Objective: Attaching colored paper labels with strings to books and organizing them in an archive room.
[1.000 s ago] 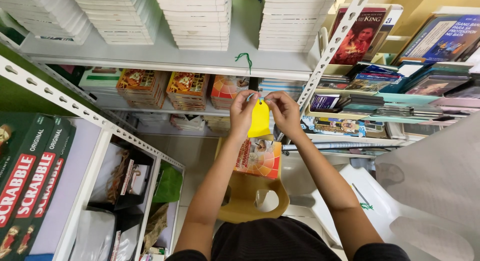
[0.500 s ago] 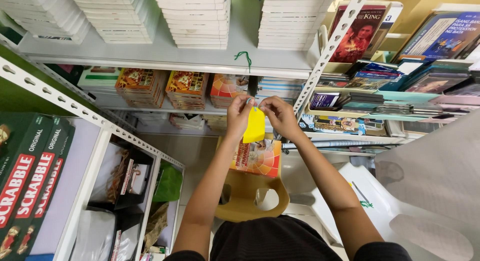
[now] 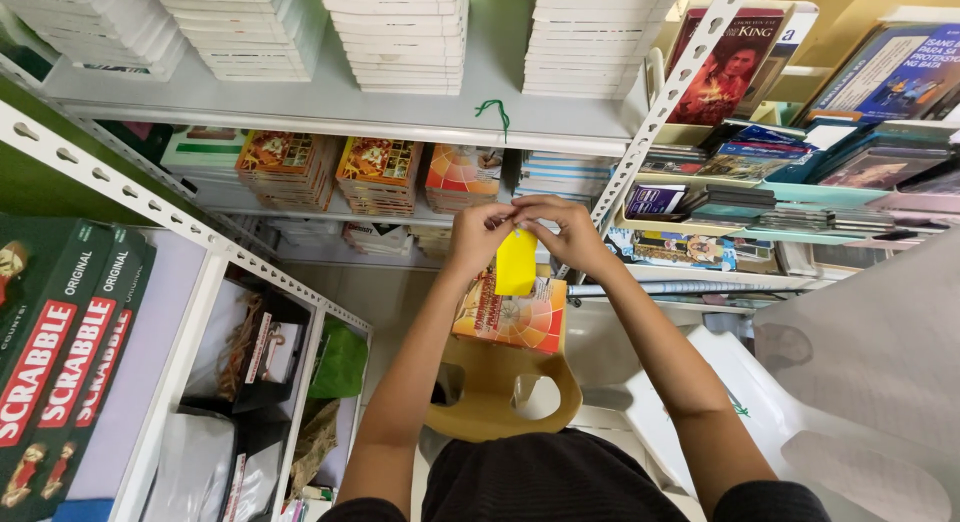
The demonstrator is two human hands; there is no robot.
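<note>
A: Hands first. What are they doing?

B: Left hand [image 3: 482, 232] and right hand [image 3: 568, 230] meet at the top edge of a yellow tag [image 3: 516, 263]. Both are closed, fingertips pinching the tag's upper edge from either side, thumbs close together. The tag hangs down flat between them.

A: Where is the tag against the rest?

B: Take the tag as the landmark. Directly below it lies a stack of orange books [image 3: 510, 314], the tag's lower end overlapping its top edge in the view. Whether they touch, I cannot tell. The stack sits on a tan stool [image 3: 500, 394], which is lower again.

A: And above the tag?

B: Well above it, a green string [image 3: 492, 110] hangs off the front edge of a grey shelf [image 3: 300, 100]. That shelf carries white book stacks [image 3: 400, 32].

A: To the sides?

B: Up and left of the tag, on a lower shelf, stand piles of orange-covered books [image 3: 330, 170]. Far left of the tag, green game boxes [image 3: 55, 342] lie on a white rack. Right of the tag, a perforated upright [image 3: 665, 107] rises at a slant, and past it are mixed books [image 3: 770, 177] on further shelves. Down and right of the tag stands a white plastic chair [image 3: 840, 382].
</note>
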